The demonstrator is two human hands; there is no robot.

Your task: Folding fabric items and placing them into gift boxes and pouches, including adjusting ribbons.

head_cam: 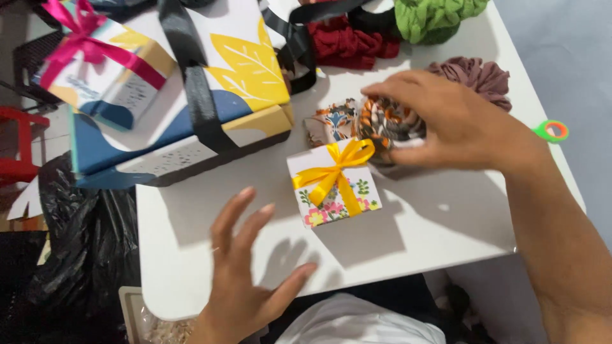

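My right hand (pixel 446 118) is closed over a patterned orange, black and white scrunchie (pixel 389 124) on the white table (pixel 446 216). Just in front of it stands a small white gift box (pixel 335 185) with a flower print and a yellow ribbon bow. My left hand (pixel 245 267) hovers open, fingers spread, over the table's near edge, left of the small box and holding nothing. A second patterned scrunchie (pixel 331 121) lies to the left of the one I grip.
A large white, blue and yellow box (pixel 191 95) with a black ribbon fills the back left, with a smaller pink-ribboned box (pixel 102 64) beside it. Red (pixel 344 44), green (pixel 433 19) and mauve (pixel 478 76) scrunchies lie at the back. Green-handled scissors (pixel 551 130) rest at the right edge. A black plastic bag (pixel 83 242) sits left.
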